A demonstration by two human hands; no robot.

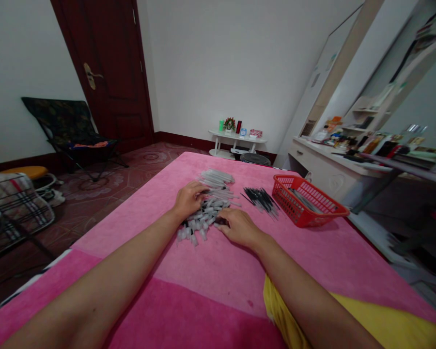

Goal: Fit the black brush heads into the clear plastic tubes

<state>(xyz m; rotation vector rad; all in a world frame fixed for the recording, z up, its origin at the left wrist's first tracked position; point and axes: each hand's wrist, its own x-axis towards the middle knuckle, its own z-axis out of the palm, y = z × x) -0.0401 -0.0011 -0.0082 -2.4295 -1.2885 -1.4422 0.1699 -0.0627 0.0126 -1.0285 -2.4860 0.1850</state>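
Observation:
A heap of small grey-and-clear plastic pen parts lies on a pink cloth. My left hand rests on the heap's left side, fingers curled into the pieces. My right hand lies palm down at the heap's right edge, fingertips among the parts. What either hand holds is hidden. Beyond the heap lies a bundle of clear tubes. To the right is a bunch of thin black refills.
A red plastic basket with several pieces inside stands at the right of the cloth. A white dresser with clutter is further right. A dark folding chair, a brown door and a small white table stand behind.

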